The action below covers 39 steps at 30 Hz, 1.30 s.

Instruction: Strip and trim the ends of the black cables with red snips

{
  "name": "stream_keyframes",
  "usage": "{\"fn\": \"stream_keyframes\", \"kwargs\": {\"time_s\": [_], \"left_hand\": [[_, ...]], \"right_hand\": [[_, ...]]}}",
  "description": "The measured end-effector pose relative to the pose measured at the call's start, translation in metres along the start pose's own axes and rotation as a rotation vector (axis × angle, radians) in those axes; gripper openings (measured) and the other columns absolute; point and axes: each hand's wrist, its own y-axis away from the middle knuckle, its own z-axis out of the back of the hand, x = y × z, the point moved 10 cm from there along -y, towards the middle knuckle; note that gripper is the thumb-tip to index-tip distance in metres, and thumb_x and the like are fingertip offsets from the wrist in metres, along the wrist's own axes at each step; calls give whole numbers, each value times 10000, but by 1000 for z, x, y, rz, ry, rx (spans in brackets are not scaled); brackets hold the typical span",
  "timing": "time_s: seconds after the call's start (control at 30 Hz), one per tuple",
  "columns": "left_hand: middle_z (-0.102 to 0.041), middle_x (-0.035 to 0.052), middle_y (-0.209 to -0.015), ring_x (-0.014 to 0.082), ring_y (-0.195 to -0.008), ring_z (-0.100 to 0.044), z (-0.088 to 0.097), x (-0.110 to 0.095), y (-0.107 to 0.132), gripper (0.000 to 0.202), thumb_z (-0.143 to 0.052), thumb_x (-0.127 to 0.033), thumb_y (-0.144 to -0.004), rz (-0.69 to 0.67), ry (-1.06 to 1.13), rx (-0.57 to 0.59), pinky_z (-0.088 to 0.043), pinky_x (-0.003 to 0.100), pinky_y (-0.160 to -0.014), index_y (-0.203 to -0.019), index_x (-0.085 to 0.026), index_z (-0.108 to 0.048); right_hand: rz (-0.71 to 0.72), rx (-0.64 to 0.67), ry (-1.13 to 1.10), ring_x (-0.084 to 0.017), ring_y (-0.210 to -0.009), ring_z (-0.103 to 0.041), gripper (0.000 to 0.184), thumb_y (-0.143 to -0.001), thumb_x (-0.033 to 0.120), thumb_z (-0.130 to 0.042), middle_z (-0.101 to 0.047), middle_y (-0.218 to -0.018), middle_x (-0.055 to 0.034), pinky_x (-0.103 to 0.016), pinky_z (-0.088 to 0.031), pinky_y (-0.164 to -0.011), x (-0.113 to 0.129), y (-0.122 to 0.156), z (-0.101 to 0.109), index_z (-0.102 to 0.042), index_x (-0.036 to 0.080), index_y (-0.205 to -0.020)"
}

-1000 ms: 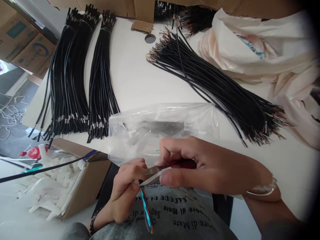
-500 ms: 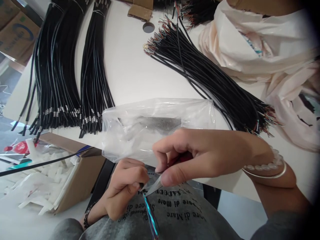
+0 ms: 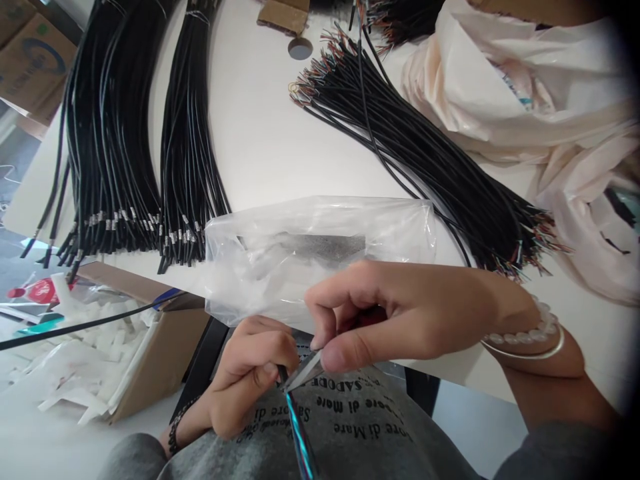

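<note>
A black cable [image 3: 283, 375] is pinched between thumb and forefinger of the left hand [image 3: 245, 380], down at six o'clock in the view, just off the near edge of the white table [image 3: 260, 147]. Twisted blue and red wires [image 3: 300, 437] are seen trailing from the cable's end toward the lap. A small blade [image 3: 306, 371] is gripped by the closed right hand [image 3: 405, 313], its tip laid against the cable at the left fingertips. A clear plastic bag [image 3: 315, 250] is lying just beyond both hands, at twelve o'clock from them. Bundles of black cables [image 3: 140, 140] are spread at ten o'clock, another bundle [image 3: 425, 160] at one o'clock. A cardboard box [image 3: 150, 360] of white scraps is sitting at nine o'clock.
</note>
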Motion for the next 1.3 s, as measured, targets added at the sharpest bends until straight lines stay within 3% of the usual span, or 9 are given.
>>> {"fn": "stream_keyframes", "kwargs": {"time_s": [0.17,0.33,0.5,0.67,1.1,1.3], "left_hand": [[-458,-22,-590,120,-553,-464,-1,5,2,325,-344,-365,-1008,70,137,23,-362,271,-558,-743,-211,-451],[-437,-25,-586,110,-541,-425,0,5,0,311,-389,-351,-987,78,180,-9,-327,264,-546,-718,-202,-436],[-426,-19,-569,117,-523,-408,3,5,1,301,-435,-377,-970,101,193,-59,-307,267,-528,-723,-208,-468],[-352,-13,-582,130,-529,-327,6,3,0,234,-458,-276,-944,141,166,-85,-300,309,-550,-722,-212,-491],[-383,-18,-596,112,-541,-378,2,8,6,297,-440,-362,-960,120,238,-86,-302,267,-544,-710,-201,-435],[-368,-22,-611,106,-541,-325,3,12,9,293,-432,-346,-971,149,261,-100,-300,272,-564,-716,-200,-441]], "right_hand": [[-2,4,-38,-52,-503,-357,232,-904,346,-659,-437,-570,87,-192,-277,-443,-3,0,-2,-532,171,-821],[14,31,-48,-48,-493,-337,232,-880,334,-692,-407,-554,97,-193,-256,-435,-1,4,-6,-545,167,-816],[-26,-23,-89,-55,-506,-342,255,-887,383,-686,-423,-570,91,-207,-253,-452,-5,8,-2,-549,172,-844],[-15,-51,-59,-62,-528,-362,262,-910,403,-653,-456,-590,82,-212,-256,-467,-6,5,2,-544,171,-860],[-30,-22,-94,-72,-593,-403,311,-893,446,-669,-485,-667,54,-221,-297,-520,-11,0,-5,-538,167,-856],[-22,-38,-57,-68,-562,-371,297,-899,437,-662,-460,-629,69,-227,-263,-494,-10,1,-5,-543,169,-854]]}}
